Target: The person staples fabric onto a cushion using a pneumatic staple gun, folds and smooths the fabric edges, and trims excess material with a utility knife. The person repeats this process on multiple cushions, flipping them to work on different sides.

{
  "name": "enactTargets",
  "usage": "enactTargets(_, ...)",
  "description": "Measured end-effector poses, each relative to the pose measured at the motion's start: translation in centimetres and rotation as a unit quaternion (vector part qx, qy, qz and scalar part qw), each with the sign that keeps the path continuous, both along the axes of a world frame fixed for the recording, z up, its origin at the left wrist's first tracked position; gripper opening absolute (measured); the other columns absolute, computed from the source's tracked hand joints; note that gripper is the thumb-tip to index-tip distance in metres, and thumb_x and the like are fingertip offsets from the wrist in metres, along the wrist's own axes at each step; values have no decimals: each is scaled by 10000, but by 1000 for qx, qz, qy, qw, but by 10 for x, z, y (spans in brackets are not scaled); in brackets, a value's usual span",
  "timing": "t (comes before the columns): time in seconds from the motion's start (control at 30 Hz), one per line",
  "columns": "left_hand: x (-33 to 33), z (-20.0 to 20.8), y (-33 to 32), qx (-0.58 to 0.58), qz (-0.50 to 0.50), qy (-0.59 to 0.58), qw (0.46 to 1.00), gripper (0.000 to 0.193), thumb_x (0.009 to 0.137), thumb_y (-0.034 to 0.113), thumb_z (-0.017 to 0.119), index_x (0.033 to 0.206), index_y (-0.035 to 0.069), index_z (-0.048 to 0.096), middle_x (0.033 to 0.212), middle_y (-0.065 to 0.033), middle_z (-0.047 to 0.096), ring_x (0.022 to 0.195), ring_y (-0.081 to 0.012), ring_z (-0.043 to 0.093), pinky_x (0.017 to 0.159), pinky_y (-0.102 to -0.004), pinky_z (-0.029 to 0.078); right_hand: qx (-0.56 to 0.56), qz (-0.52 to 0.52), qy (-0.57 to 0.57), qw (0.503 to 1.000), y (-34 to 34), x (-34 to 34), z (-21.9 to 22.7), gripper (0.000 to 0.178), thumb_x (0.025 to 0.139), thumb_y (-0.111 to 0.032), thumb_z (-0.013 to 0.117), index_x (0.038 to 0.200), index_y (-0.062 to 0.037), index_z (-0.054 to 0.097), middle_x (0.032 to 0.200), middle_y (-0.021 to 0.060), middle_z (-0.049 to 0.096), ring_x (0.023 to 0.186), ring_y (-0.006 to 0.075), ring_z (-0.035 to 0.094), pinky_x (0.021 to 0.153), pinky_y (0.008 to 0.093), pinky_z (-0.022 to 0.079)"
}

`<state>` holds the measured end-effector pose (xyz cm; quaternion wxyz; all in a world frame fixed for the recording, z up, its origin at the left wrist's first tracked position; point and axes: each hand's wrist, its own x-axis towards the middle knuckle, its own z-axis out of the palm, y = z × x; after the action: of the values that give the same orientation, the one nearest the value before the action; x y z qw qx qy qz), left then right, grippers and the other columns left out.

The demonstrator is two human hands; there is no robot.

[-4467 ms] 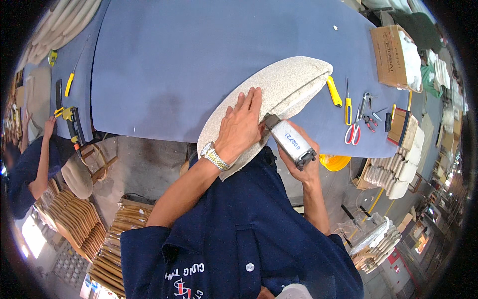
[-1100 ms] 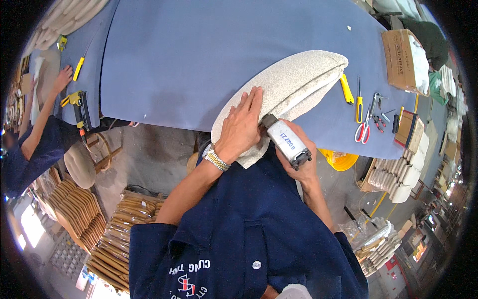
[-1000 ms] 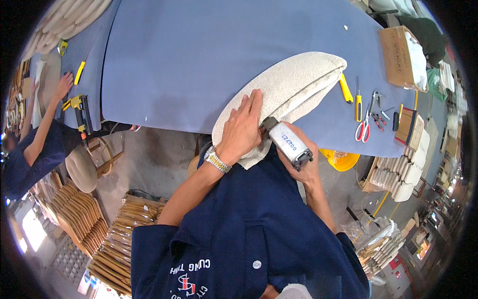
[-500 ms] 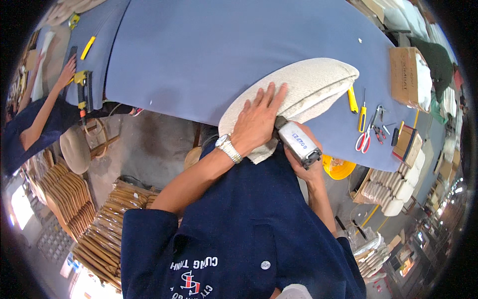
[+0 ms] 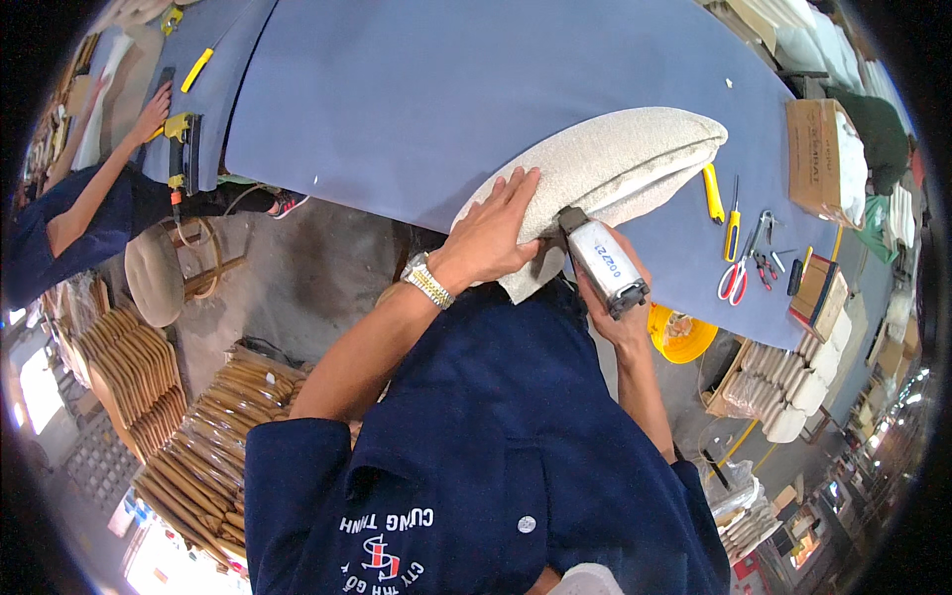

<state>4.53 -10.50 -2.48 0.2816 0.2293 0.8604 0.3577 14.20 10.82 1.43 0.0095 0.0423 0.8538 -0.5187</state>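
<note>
Left hand (image 5: 496,230) splayed flat on the beige cushion (image 5: 607,151) — right hand (image 5: 604,314) grasping a silver tool (image 5: 595,254).

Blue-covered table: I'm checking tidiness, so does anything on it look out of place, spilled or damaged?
A tiny white scrap lies alone on the blue-covered table, beyond the curved beige fabric piece and apart from the red-handled metal scissors. It looks odd there, perhaps a stray offcut. No spill or damage shows.
</note>
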Motion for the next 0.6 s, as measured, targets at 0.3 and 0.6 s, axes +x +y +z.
enactTargets(0.3,9,25,4,-66,-9,67,996,947,884,198,722,1649,93,173,1671,-234,298,1457,-467,412,1055,-526,530,12,0,17,1000,-4,11,2,607,774,-67,762,1364,-22,629,1306,190,699,1167,349,707,996,380,553)
enactTargets(0.6,22,26,17,-114,-8,109,987,986,846,161,740,1645,61,170,1673,-222,303,1424,-476,461,997,-504,576,1,1,2,1000,-2,10,2,622,760,-77,763,1369,-55,634,1277,174,712,1093,341,733,926,375,575)
